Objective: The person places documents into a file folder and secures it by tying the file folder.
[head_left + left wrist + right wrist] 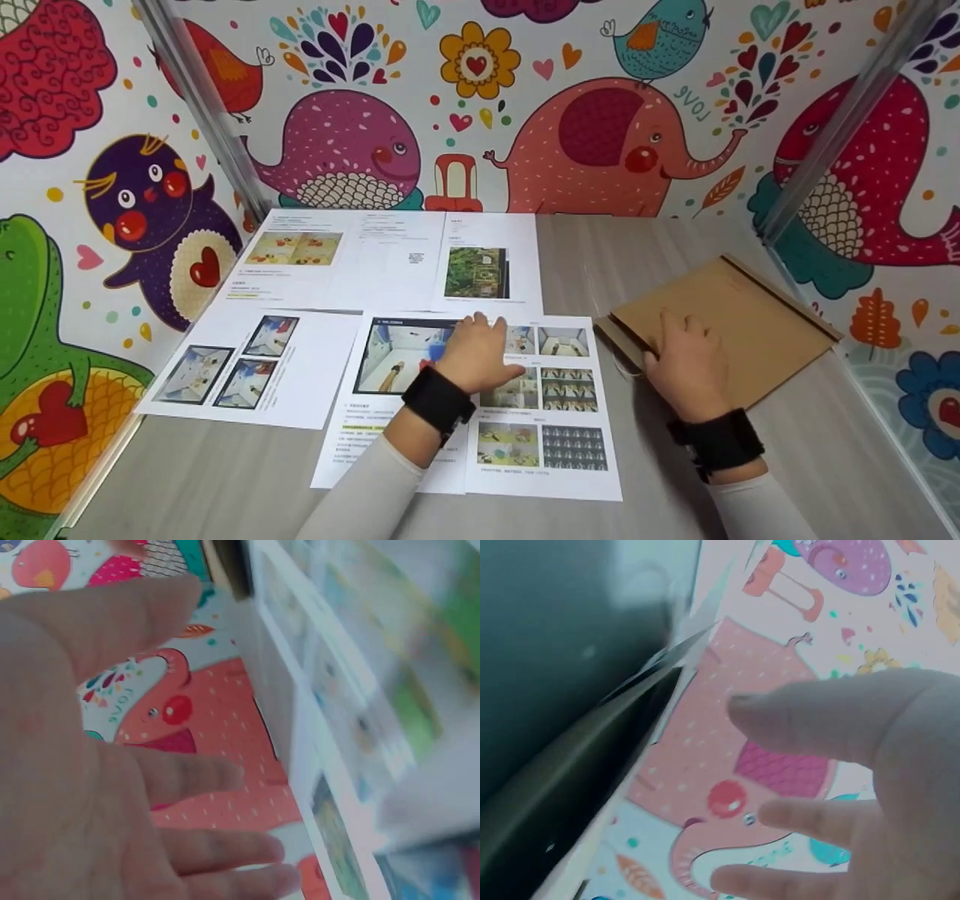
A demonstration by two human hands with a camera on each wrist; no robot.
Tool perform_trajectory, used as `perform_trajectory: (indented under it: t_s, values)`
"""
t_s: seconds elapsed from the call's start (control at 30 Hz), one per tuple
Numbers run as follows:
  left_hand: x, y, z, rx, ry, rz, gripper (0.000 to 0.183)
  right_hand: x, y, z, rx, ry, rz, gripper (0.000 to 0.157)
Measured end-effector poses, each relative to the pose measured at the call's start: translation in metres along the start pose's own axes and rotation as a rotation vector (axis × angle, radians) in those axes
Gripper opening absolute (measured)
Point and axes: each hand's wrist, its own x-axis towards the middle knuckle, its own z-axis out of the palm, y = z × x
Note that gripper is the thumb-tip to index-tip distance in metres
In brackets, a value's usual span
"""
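Over the near printed sheets, my left hand (pixel 478 352) is spread with its thumb out to the right. It overlaps the seam between a sheet with one large picture (pixel 367 435) and a sheet with several small pictures (pixel 540 416). The left wrist view shows its fingers straight and nothing held, with the blurred sheets beside them. My right hand (pixel 690 367) is above the near left part of a brown kraft paper envelope (pixel 757 322), fingers loosely extended. In the right wrist view, its fingers stand apart from the envelope's dark opening (pixel 630 727).
More printed sheets lie along the back (pixel 487 225) and at the left (pixel 300 375) of the grey wood-grain table (pixel 210 480). Wall panels with cartoon animals (pixel 600 150) enclose the table at the back and sides. A thin string (pixel 624 370) hangs at the envelope's left corner.
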Motion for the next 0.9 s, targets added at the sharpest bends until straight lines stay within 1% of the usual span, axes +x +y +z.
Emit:
perform_trajectory:
  t_s: [0.07,0.13,0.23,0.33,0.43,0.6,0.7,0.8,0.9]
  values:
    - [-0.006,-0.006,0.004,0.005,0.022,0.0,0.091,-0.004,-0.011,-0.001,0.011,0.019,-0.019,0.068]
    - [-0.01,-0.009,0.006,-0.007,0.024,-0.002,0.092,-0.009,-0.022,-0.001,0.058,0.002,-0.049,0.067]
    - [-0.016,-0.009,0.008,-0.032,0.021,-0.01,0.097,-0.017,-0.04,0.005,0.152,-0.071,-0.114,0.071]
    - [-0.019,-0.008,0.012,-0.028,0.022,0.003,0.1,-0.025,-0.054,0.019,0.216,-0.154,-0.181,0.079]
    - [-0.022,-0.006,0.019,-0.019,0.012,0.033,0.102,-0.031,-0.061,0.035,0.207,-0.219,-0.215,0.089]
    - [-0.023,0.0,0.028,-0.006,-0.023,0.085,0.113,-0.035,-0.062,0.051,0.154,-0.281,-0.172,0.101]
    - [-0.024,0.0,0.032,-0.01,-0.043,0.096,0.115,-0.035,-0.063,0.055,0.124,-0.287,-0.157,0.107]
    - [-0.023,0.001,0.034,-0.03,-0.065,0.091,0.114,-0.034,-0.063,0.055,0.101,-0.282,-0.169,0.111]
    - [-0.022,0.0,0.034,-0.055,-0.073,0.083,0.113,-0.032,-0.065,0.055,0.083,-0.273,-0.187,0.112]
